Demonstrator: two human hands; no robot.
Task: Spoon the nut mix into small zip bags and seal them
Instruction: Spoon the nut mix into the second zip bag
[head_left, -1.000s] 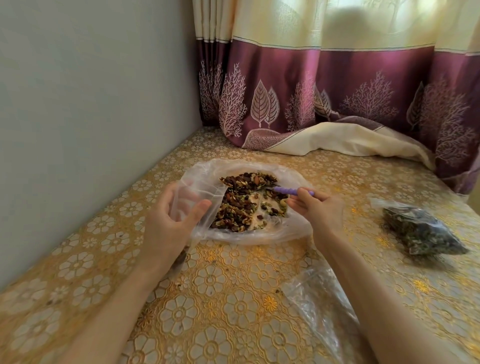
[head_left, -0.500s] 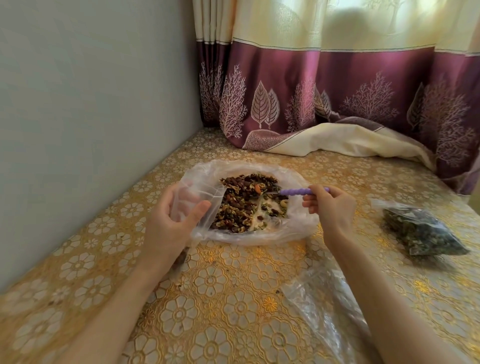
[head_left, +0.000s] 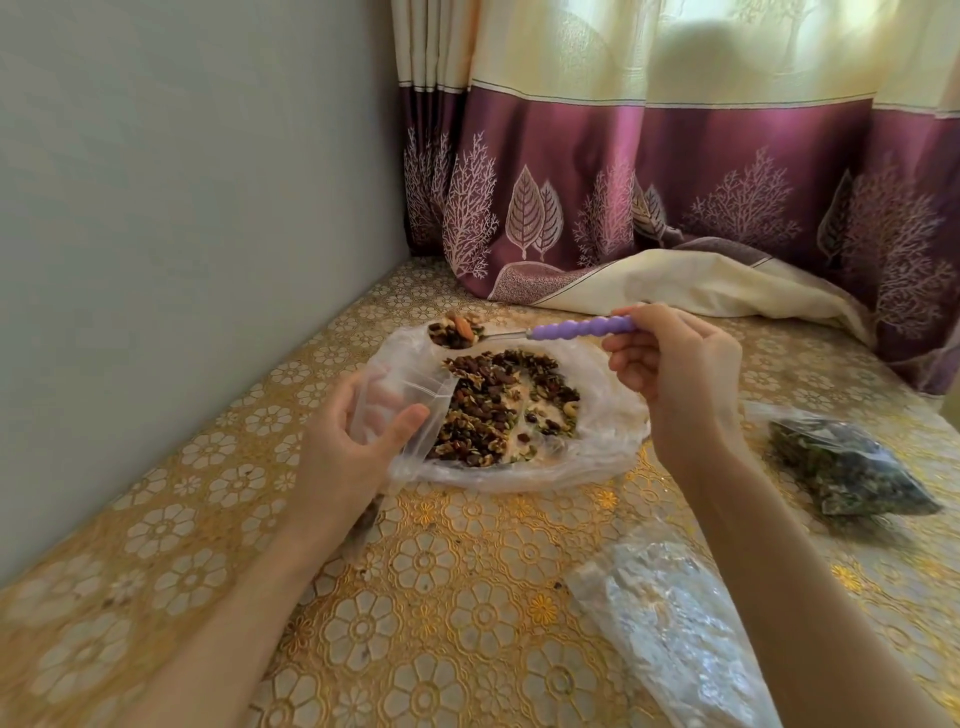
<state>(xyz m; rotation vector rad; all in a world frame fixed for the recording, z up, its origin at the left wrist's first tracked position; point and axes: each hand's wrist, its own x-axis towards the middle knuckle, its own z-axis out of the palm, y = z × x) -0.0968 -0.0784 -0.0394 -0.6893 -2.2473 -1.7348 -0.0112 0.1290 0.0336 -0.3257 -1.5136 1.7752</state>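
Observation:
The nut mix (head_left: 498, 405) lies spread in a large clear plastic bag (head_left: 597, 447) on the table. My left hand (head_left: 348, 447) holds a small clear zip bag (head_left: 395, 395) by its mouth at the big bag's left edge. My right hand (head_left: 675, 374) grips the purple handle of a spoon (head_left: 582, 328). The spoon's bowl (head_left: 454, 332) is heaped with nuts and hangs above the far left rim of the big bag, just beyond the small bag.
A filled, dark zip bag (head_left: 847, 467) lies at the right. Empty clear bags (head_left: 670, 629) lie under my right forearm. The gold floral tablecloth (head_left: 441, 597) meets a grey wall (head_left: 182, 234) on the left and a purple curtain (head_left: 675, 197) behind.
My right hand lifted the spoon out of the nut mix with a heaped load and swung its bowl up and left toward the small bag. My left hand stayed put.

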